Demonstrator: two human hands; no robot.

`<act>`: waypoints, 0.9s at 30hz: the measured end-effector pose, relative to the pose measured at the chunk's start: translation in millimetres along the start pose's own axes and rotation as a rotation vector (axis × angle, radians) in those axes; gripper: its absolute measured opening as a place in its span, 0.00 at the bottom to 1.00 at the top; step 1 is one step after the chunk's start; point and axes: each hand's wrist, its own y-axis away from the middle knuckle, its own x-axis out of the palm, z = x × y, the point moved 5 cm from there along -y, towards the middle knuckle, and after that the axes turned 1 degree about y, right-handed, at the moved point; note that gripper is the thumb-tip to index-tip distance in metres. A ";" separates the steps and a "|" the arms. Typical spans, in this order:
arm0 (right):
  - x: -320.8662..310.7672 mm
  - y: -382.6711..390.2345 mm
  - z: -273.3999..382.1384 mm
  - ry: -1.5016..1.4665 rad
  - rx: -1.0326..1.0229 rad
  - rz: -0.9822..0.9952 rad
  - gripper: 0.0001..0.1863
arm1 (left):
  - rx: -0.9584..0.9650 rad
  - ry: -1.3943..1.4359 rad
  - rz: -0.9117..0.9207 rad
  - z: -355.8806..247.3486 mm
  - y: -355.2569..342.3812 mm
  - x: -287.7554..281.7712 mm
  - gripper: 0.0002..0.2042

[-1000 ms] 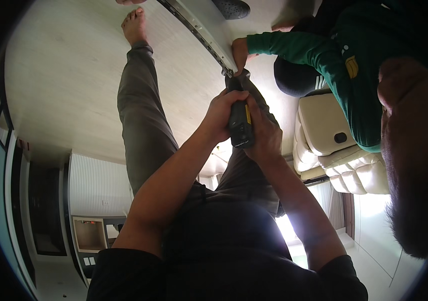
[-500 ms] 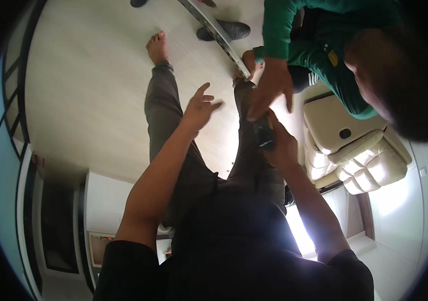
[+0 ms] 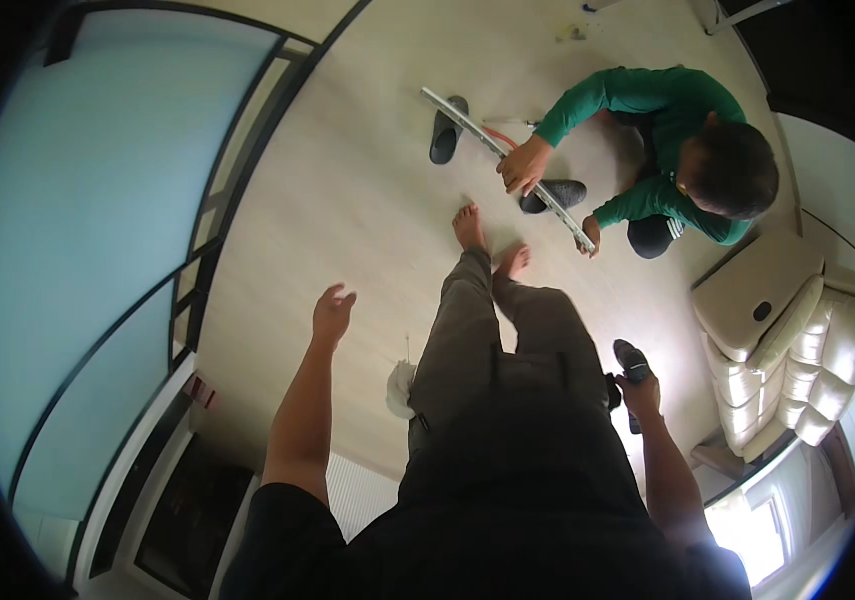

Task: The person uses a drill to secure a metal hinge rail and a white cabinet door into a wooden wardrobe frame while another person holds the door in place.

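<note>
Power tool (image 3: 631,358), dark, held right of centre in the lower half of the frame, the right hand (image 3: 642,397) closed round it; a second ago both hands clasped it by the end of the metal rail (image 3: 485,141). The left hand (image 3: 332,315) is bare now, well apart, left of centre. Upper right, a co-worker (image 3: 682,150) in green has both hands on the rail.

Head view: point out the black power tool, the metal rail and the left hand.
Black power tool (image 3: 631,358), head view: its upper end.
Metal rail (image 3: 477,133), head view: bare stretch of its upper half.
Left hand (image 3: 331,317), head view: middle of the hand.
</note>
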 end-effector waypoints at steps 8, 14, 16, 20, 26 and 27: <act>17.7 20.7 135.1 -0.344 -0.077 0.080 0.19 | 0.022 -0.331 0.209 -0.7 -4.3 -108.1 0.30; 12.8 39.1 215.9 -0.659 -0.029 0.065 0.19 | 0.191 -0.280 0.287 -147.4 -94.9 -136.9 0.28; 17.2 35.0 260.0 -0.713 -0.078 -0.058 0.21 | 0.407 -0.256 0.289 -211.8 -144.2 -150.2 0.28; 21.7 37.8 337.8 -0.804 0.005 -0.172 0.19 | 0.582 -0.411 0.324 -328.6 -207.0 -143.7 0.28; 18.9 57.6 459.6 -1.171 0.155 -0.033 0.14 | 0.551 -0.413 0.579 -400.0 -199.9 -100.1 0.27; 19.5 55.8 477.4 -1.273 0.121 -0.018 0.13 | 0.474 -0.398 0.655 -402.6 -199.1 -90.3 0.27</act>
